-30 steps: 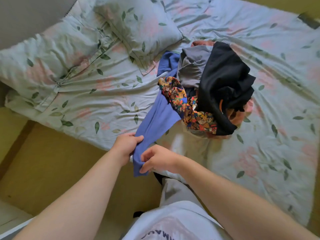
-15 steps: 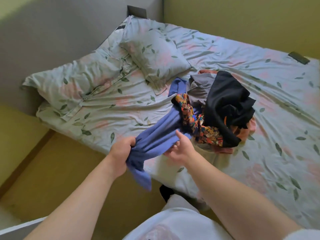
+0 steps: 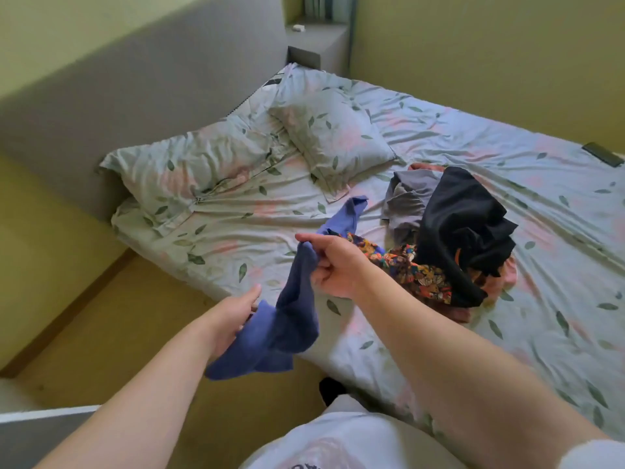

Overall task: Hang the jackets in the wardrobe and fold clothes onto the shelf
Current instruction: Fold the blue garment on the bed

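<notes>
A soft blue garment [image 3: 294, 319], crumpled and twisted into a loose rope, hangs in the air over the near edge of a leaf-print bed [image 3: 507, 333]. Its top end trails back onto the bed, and its bottom end bunches in folds above the floor [image 3: 101, 333]. The right hand [image 3: 338, 265] pinches the cloth near its upper part, fingers [image 3: 321, 267] curled round it. The left hand [image 3: 233, 316] sits lower, against the bunched end. One finger shows straight and the rest are behind the cloth, so whether they grip cannot be told. A pile [image 3: 463, 231] of black, grey and patterned clothes lies on the bed just right of the right hand.
</notes>
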